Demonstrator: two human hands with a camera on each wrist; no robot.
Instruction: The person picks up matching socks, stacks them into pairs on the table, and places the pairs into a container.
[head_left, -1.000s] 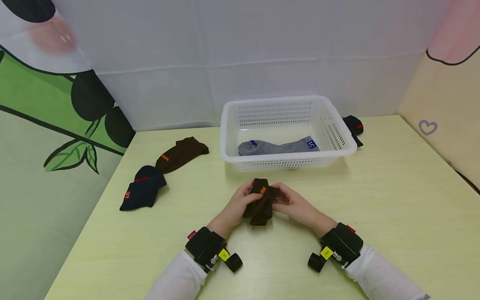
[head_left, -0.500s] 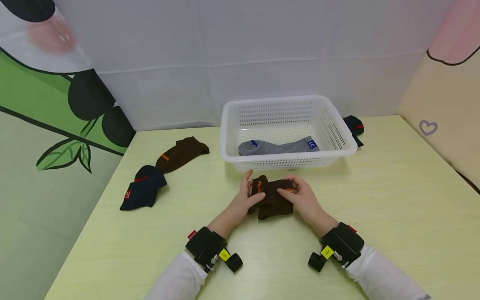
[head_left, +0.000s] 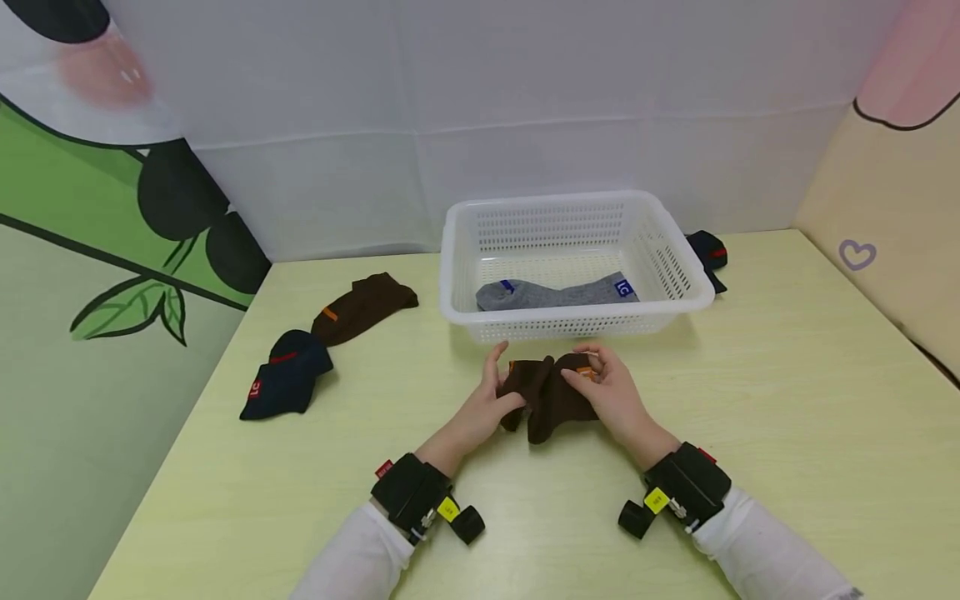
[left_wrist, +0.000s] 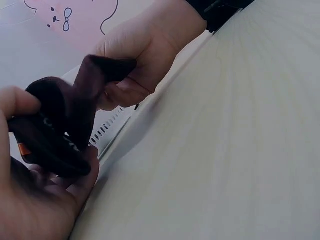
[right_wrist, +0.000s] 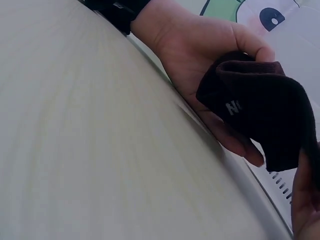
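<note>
A dark brown sock (head_left: 558,400) with orange marks is stretched between my two hands, in front of the basket. On its left end, my left hand (head_left: 480,414) holds it between thumb and fingers, the index finger raised beside it. My right hand (head_left: 621,402) pinches the right end near an orange mark. The left wrist view shows the sock (left_wrist: 82,107) bent in the middle, with a fold inside the left hand (left_wrist: 45,210). Pale lettering shows on the sock (right_wrist: 255,107) in the right wrist view, where the right hand (right_wrist: 195,55) cups it.
A white perforated basket (head_left: 577,315) stands behind the hands, with a grey sock (head_left: 562,296) inside. On the left lie another brown sock (head_left: 367,308) and a folded navy sock (head_left: 285,387). One dark sock (head_left: 707,250) lies partly hidden behind the basket's right side.
The brown sock, bunched and crossed a second ago, is now spread wider. My right hand has moved right and slightly away from me with its end; the left hand has shifted little.
</note>
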